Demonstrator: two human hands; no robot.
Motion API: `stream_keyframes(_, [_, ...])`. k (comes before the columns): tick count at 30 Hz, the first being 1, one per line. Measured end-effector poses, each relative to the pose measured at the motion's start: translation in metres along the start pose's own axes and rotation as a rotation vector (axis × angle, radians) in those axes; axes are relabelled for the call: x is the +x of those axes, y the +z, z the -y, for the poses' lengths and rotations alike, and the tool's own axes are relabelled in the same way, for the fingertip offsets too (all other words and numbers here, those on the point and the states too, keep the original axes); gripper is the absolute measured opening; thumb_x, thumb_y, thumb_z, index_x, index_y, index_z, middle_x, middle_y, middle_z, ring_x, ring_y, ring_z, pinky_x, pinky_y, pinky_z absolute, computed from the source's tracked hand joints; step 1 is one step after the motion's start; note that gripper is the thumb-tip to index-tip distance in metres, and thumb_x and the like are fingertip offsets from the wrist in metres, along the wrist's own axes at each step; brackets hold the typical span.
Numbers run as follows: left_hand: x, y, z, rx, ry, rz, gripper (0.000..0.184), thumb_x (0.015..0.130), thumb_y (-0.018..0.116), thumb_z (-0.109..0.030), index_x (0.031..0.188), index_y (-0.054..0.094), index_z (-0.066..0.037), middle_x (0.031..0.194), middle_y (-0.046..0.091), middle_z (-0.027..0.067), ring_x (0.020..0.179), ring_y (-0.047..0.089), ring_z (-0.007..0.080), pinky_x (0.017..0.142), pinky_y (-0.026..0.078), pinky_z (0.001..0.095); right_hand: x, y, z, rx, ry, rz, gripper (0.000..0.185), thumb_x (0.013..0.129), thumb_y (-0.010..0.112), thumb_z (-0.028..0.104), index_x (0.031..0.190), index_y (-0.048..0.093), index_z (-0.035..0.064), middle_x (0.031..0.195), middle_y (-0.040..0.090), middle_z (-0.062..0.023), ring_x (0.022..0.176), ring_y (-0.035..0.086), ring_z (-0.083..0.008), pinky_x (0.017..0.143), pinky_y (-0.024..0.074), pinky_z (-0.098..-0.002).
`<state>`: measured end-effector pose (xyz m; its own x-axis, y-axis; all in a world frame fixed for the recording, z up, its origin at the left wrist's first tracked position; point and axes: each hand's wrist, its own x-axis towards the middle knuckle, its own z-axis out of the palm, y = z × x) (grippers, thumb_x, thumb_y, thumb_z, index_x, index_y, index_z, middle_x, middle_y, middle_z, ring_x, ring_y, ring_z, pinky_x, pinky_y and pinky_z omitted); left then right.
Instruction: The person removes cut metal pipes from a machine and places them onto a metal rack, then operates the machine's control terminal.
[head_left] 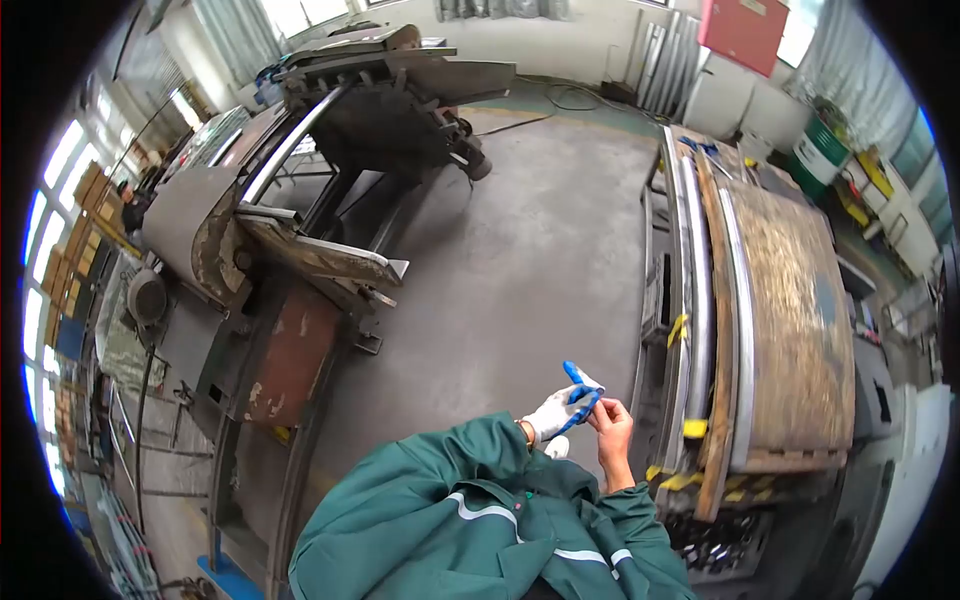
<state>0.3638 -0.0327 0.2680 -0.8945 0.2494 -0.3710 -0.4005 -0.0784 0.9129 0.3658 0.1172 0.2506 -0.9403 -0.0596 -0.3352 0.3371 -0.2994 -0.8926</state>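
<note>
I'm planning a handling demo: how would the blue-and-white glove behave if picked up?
The blue-and-white glove would probably be floppy, since its slim ends jut out at different angles. It's likely light, looking thin beside the bare right hand.

The glove (553, 412) is white with blue; the jacket (420, 500) dark green, crossed by pale silvery stripes (585, 556). The floor (520, 250) is grey, the wooden board (780, 310) mottled brown, the markings (677, 482) beneath it yellow and black. The drum (820, 158) is green and white, the wall box (745, 30) red, the machine panel (297, 355) reddish-brown with pale flecks
</note>
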Motion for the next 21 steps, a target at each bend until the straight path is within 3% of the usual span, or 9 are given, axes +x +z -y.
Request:
stream_keyframes(2, [0.026, -0.005, -0.023, 0.031, -0.015, -0.05, 0.047, 0.094, 0.052, -0.044, 0.125, 0.056, -0.009, 0.101, 0.061, 0.006, 0.089, 0.059, 0.0138, 0.08, 0.05, 0.0283, 0.044, 0.0, 0.016, -0.112, -0.069, 0.069, 0.012, 0.086, 0.065, 0.004, 0.095, 0.06, -0.0017, 0.086, 0.063, -0.0036, 0.076, 0.061, -0.0096, 0.068, 0.0501, -0.0222])
stream_keyframes(4, [0.065, -0.013, -0.029, 0.176, 0.249, -0.182, 0.048, 0.095, 0.048, -0.045, 0.128, 0.054, -0.009, 0.099, 0.061, 0.006, 0.088, 0.059, 0.014, 0.079, 0.05, 0.0278, 0.089, 0.007, 0.031, -0.303, -0.222, 0.138, 0.013, 0.087, 0.065, 0.007, 0.096, 0.06, -0.0014, 0.086, 0.063, -0.003, 0.075, 0.06, -0.0084, 0.068, 0.0518, -0.022])
stream_keyframes(7, [0.11, -0.027, -0.06, -0.157, 0.104, -0.18, 0.05, 0.096, 0.046, -0.046, 0.129, 0.053, -0.009, 0.093, 0.062, 0.0076, 0.084, 0.059, 0.0144, 0.077, 0.05, 0.0279, 0.153, 0.018, 0.049, -0.432, -0.267, 0.137, 0.011, 0.087, 0.065, 0.007, 0.093, 0.061, -0.0012, 0.081, 0.063, -0.0021, 0.071, 0.058, -0.0067, 0.064, 0.05, -0.0209])
stream_keyframes(9, [0.151, -0.045, -0.062, 0.037, 0.139, -0.17, 0.047, 0.095, 0.047, -0.046, 0.12, 0.057, -0.007, 0.089, 0.063, 0.0098, 0.081, 0.061, 0.0173, 0.075, 0.05, 0.0321, 0.197, 0.021, 0.052, -0.425, -0.243, 0.101, 0.011, 0.087, 0.065, 0.007, 0.092, 0.062, -0.0011, 0.079, 0.063, -0.0022, 0.07, 0.059, -0.0077, 0.063, 0.0497, -0.0219])
stream_keyframes(12, [0.233, -0.078, -0.053, 0.343, 0.37, -0.136, 0.043, 0.09, 0.055, -0.045, 0.108, 0.06, -0.007, 0.092, 0.064, 0.0128, 0.083, 0.065, 0.0262, 0.074, 0.051, 0.0361, 0.257, 0.025, 0.061, -0.265, -0.155, 0.01, 0.01, 0.088, 0.063, 0.006, 0.095, 0.059, 0.0012, 0.08, 0.062, -0.0014, 0.069, 0.057, -0.0067, 0.059, 0.0468, -0.0201])
stream_keyframes(13, [0.249, -0.083, -0.078, 0.125, 0.15, -0.067, 0.042, 0.087, 0.06, -0.045, 0.104, 0.061, -0.006, 0.09, 0.065, 0.0099, 0.083, 0.065, 0.021, 0.073, 0.051, 0.0342, 0.276, 0.029, 0.067, -0.142, -0.118, -0.024, 0.011, 0.088, 0.062, 0.005, 0.097, 0.057, 0.0022, 0.082, 0.062, -0.0011, 0.069, 0.057, -0.006, 0.058, 0.0459, -0.0193])
stream_keyframes(16, [0.305, -0.106, -0.123, -0.005, 0.15, 0.0, 0.036, 0.086, 0.067, -0.036, 0.101, 0.062, -0.004, 0.088, 0.066, 0.0069, 0.076, 0.062, 0.0105, 0.067, 0.054, 0.0297, 0.341, 0.029, 0.079, -0.072, -0.126, -0.044, 0.015, 0.09, 0.059, 0.005, 0.103, 0.051, 0.0066, 0.09, 0.062, -0.0025, 0.073, 0.058, -0.007, 0.056, 0.0461, -0.0185])
stream_keyframes(19, [0.359, -0.135, -0.163, -0.176, 0.095, 0.062, 0.029, 0.088, 0.065, -0.029, 0.103, 0.063, -0.004, 0.081, 0.064, 0.005, 0.066, 0.061, 0.0122, 0.055, 0.053, 0.0306, 0.389, 0.064, 0.116, 0.008, -0.133, -0.125, 0.021, 0.09, 0.058, 0.003, 0.105, 0.045, 0.0107, 0.088, 0.058, 0.0, 0.068, 0.053, -0.0059, 0.053, 0.0421, -0.0186])
stream_keyframes(21, [0.389, -0.158, -0.189, -0.106, 0.055, 0.054, 0.025, 0.089, 0.063, -0.025, 0.105, 0.064, -0.005, 0.079, 0.063, 0.0049, 0.064, 0.061, 0.0127, 0.05, 0.051, 0.0306, 0.426, 0.072, 0.128, -0.119, -0.29, -0.16, 0.022, 0.09, 0.057, 0.003, 0.105, 0.044, 0.0108, 0.085, 0.054, 0.0014, 0.069, 0.051, -0.0054, 0.054, 0.0415, -0.0187])
